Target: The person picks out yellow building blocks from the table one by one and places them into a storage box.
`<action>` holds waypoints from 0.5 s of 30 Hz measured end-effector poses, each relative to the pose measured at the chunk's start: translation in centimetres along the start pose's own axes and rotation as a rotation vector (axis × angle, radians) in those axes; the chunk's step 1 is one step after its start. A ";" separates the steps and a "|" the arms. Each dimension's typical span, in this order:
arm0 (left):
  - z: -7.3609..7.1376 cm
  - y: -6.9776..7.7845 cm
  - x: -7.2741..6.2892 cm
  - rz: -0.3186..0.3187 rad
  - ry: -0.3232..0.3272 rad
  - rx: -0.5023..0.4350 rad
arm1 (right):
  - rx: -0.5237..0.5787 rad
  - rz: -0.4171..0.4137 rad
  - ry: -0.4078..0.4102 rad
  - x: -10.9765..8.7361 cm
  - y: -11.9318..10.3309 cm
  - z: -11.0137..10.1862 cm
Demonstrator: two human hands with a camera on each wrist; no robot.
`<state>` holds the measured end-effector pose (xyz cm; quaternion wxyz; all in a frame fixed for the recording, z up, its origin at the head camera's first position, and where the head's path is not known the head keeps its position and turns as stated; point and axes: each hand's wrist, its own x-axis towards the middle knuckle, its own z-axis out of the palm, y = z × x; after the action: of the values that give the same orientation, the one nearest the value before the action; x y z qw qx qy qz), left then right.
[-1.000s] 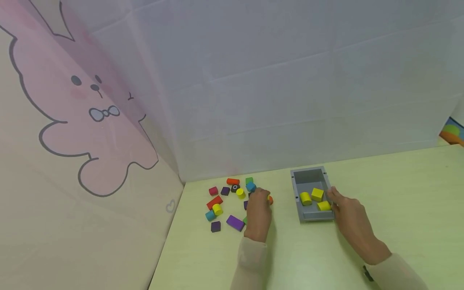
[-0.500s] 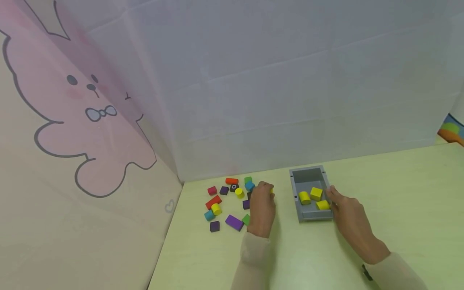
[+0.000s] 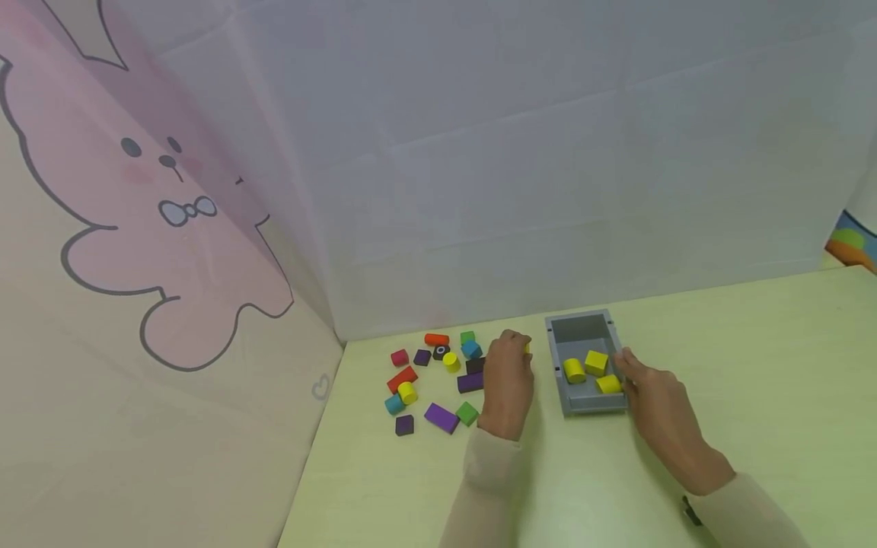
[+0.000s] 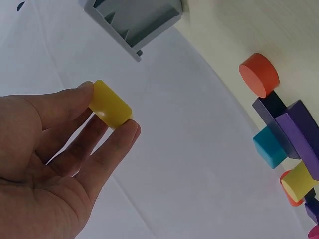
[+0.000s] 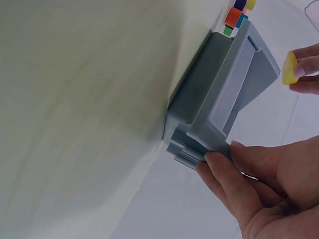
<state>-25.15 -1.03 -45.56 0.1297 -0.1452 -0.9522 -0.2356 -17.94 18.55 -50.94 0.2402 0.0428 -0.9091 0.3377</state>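
Observation:
My left hand point(image 3: 507, 384) pinches a yellow block point(image 4: 110, 104) between thumb and fingertip, in the space between the scattered blocks and a grey plastic bin point(image 3: 596, 411). In the head view only a sliver of that block shows past the fingers. The right hand point(image 3: 664, 415) grips the bin's right wall, thumb and fingers on its edge, as the right wrist view point(image 5: 214, 144) also shows. Inside the bin lie a yellow cube point(image 3: 596, 362) and two yellow cylinders, one on the left point(image 3: 574, 371) and one by the right wall point(image 3: 608, 384).
Left of my left hand, several coloured blocks lie scattered on the pale table point(image 3: 754, 365), among them a purple block point(image 3: 441, 418), a green block point(image 3: 467, 413), and yellow cylinders point(image 3: 407, 393). A pale curtain point(image 3: 514, 190) stands behind, with a pink rabbit print at left.
My left hand has moved right and slightly away, off the scattered blocks toward the bin, carrying the yellow block. The right hand keeps its grip on the bin.

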 end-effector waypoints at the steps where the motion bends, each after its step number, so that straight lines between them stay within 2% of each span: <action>1: 0.0 0.2 0.0 0.002 0.000 0.000 | 0.000 0.001 0.000 0.0 0.0 0.0; 9: 0.2 1.8 0.1 0.034 -0.010 0.003 | -0.006 -0.002 -0.002 0.2 -0.1 -0.2; 15: 0.3 2.9 0.2 0.038 -0.053 0.005 | -0.007 -0.003 0.004 0.3 -0.4 -0.5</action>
<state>-24.41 1.64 -44.56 0.1092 -0.1689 -0.9529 -0.2270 -17.94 18.60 -50.20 0.2425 0.0427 -0.9098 0.3341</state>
